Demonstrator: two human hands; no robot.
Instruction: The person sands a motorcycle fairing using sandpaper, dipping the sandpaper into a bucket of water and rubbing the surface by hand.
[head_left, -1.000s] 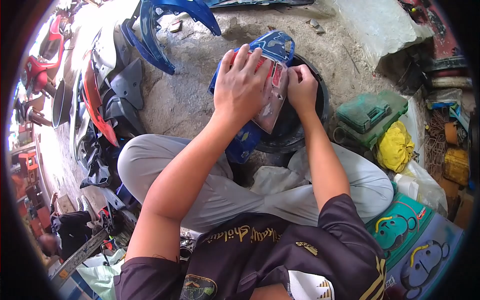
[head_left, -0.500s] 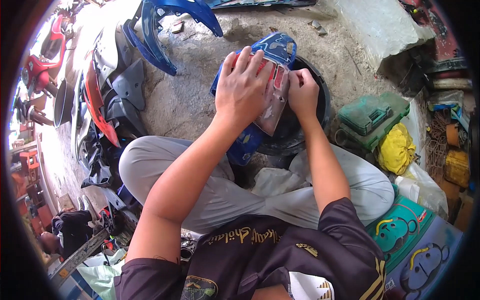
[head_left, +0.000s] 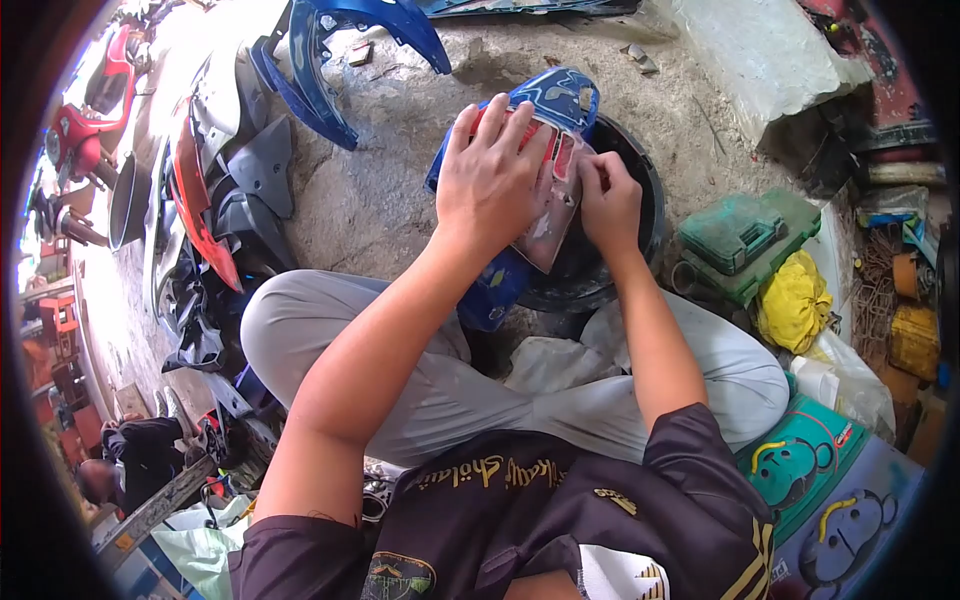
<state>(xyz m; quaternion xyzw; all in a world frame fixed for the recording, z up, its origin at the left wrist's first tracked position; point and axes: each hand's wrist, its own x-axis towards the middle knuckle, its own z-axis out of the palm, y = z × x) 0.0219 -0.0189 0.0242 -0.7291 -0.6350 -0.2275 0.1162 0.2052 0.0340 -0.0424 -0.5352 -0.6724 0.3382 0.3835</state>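
A blue motorcycle body panel (head_left: 562, 97), with red and worn greyish patches, lies tilted over a black basin (head_left: 652, 220) in front of my crossed legs. My left hand (head_left: 488, 182) rests flat across its upper face, fingers stretched out and slightly apart. At the panel's right edge is my right hand (head_left: 613, 203), with thumb and fingers bent together in a pinch. Whatever sits between those fingertips is hidden or too small to make out. The inside of the basin looks dark, partly covered by the panel.
Another blue panel (head_left: 325, 75) lies on the concrete floor ahead. Dark and red fairing pieces (head_left: 195, 195) are piled left. To the right are a green tool case (head_left: 745, 240), a yellow bundle (head_left: 795, 300) and a stone block (head_left: 765, 60). A person (head_left: 145, 455) is at lower left.
My right hand has shifted slightly down and right along the panel's edge. My left hand stays spread on the panel; the whole view has moved a little.
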